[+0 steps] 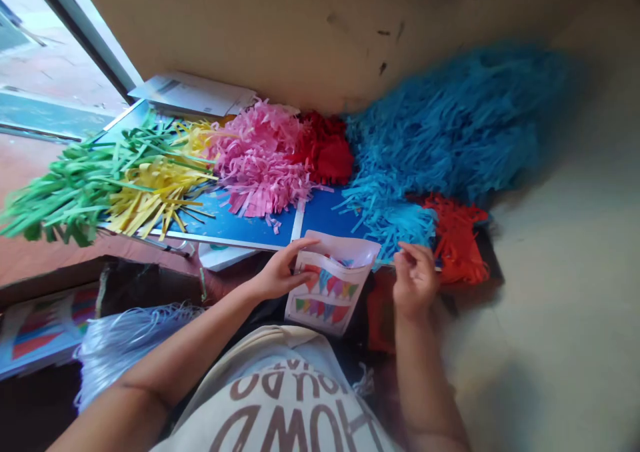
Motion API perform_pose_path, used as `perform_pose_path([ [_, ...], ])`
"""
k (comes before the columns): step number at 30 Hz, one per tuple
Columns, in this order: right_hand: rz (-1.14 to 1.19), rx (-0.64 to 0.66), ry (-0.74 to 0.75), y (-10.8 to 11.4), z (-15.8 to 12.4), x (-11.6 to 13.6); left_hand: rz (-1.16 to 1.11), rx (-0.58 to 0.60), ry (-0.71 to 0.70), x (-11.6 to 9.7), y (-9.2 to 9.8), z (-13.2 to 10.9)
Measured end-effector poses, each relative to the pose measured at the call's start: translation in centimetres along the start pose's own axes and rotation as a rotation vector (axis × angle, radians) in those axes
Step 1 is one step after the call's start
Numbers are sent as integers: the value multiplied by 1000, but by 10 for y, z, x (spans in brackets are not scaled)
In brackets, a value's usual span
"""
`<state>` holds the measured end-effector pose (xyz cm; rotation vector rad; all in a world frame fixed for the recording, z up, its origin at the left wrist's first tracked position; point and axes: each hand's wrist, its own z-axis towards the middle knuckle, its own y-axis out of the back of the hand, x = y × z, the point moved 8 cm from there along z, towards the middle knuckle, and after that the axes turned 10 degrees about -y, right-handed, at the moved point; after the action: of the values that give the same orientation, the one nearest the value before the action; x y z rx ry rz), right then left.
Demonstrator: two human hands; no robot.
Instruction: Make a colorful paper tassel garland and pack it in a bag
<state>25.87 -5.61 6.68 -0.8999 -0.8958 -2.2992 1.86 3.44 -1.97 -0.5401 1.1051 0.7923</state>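
My left hand (283,272) grips the top left edge of a clear plastic packet (325,292) holding paper bunting with coloured triangular flags. My right hand (415,282) is just right of the packet, its fingertips pinched together with nothing visible between them. Beyond my hands, a blue board (250,229) carries heaps of cut paper fringe: green (75,192), yellow (155,199), pink (260,159) and red (325,149). A large pile of blue fringe (440,125) lies to the right, with orange fringe (457,239) close to my right hand.
White papers (193,94) lie against the wall (300,25) behind the heaps. A doorway or window frame (80,32) is at the upper left. A bundle of pale fringe (130,345) and a striped paper packet (45,325) lie at the lower left. Pale floor (540,305) extends to the right.
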Motion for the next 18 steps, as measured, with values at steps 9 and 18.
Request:
perform_pose_path([
  [9, -560, 388, 388, -56, -20, 71, 179, 48, -109, -16, -6, 4],
  [18, -313, 949, 81, -65, 20, 97, 234, 79, -214, -31, -10, 0],
])
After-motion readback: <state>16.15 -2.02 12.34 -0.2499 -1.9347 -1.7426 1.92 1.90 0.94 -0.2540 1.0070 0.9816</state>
